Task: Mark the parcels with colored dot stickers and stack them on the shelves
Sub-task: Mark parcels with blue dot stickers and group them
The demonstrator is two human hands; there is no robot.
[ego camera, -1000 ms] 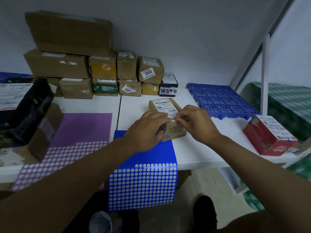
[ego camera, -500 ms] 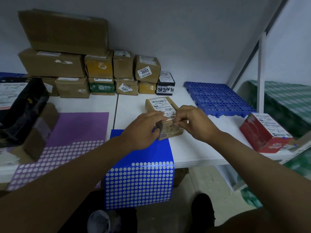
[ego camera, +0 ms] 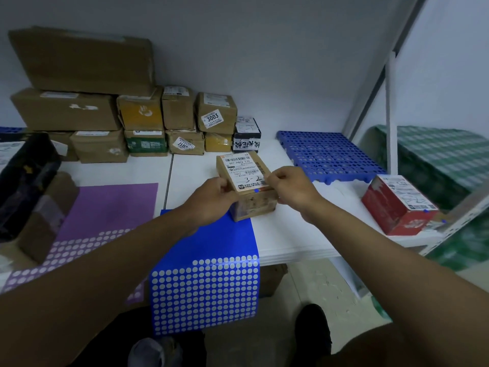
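Small brown parcel [ego camera: 244,186], centre frame, white label up, blue dot sticker [ego camera: 256,190] at label's near edge; near corner overlaps blue sticker sheet [ego camera: 203,276].

You hold a matt brown cardboard parcel [ego camera: 244,186] bearing a smooth white paper label [ego camera: 244,172], beside glossy blue sticker sheet [ego camera: 209,263], perforated blue plastic pallet [ego camera: 328,157] and smooth white table [ego camera: 291,234].
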